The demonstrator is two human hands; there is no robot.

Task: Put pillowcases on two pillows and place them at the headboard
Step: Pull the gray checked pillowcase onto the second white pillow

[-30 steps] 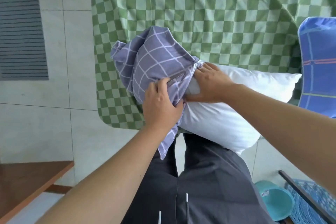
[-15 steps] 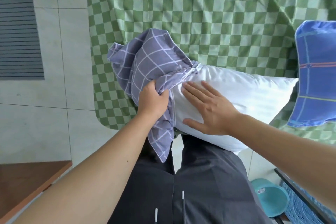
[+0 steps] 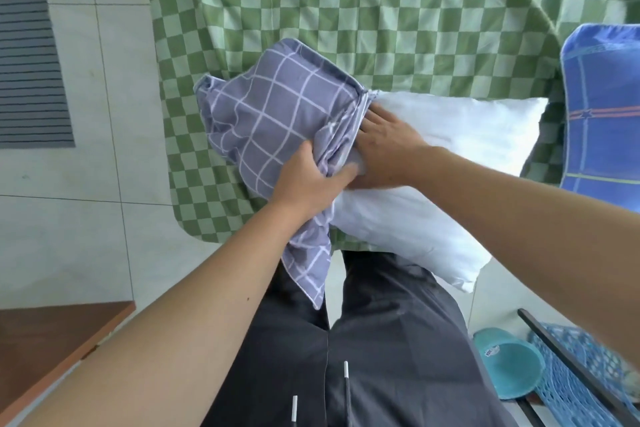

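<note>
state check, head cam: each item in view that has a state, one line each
white pillow: one end inside the pillowcase, most of it bare, lying on the bed edge
purple grid pillowcase: bunched over the pillow's left end, loose corner hanging down
left hand: grips the bunched pillowcase opening
right hand: fingers tucked in at the opening, on the pillow
blue pillow: already cased, lying on the bed
green checkered sheet: spread, wrinkled
teal bucket: tipped on the floor

You are standing in a home bedroom: a bed spread with a green checked sheet (image 3: pixel 346 10) fills the view ahead, with a blue patterned pillow (image 3: pixel 602 107) lying on it (at its right edge). Pale floor tiles (image 3: pixel 86 184), a striped mat (image 3: pixel 27 62) and a teal plastic bucket (image 3: pixel 509 367) complete the domestic setting.
</note>
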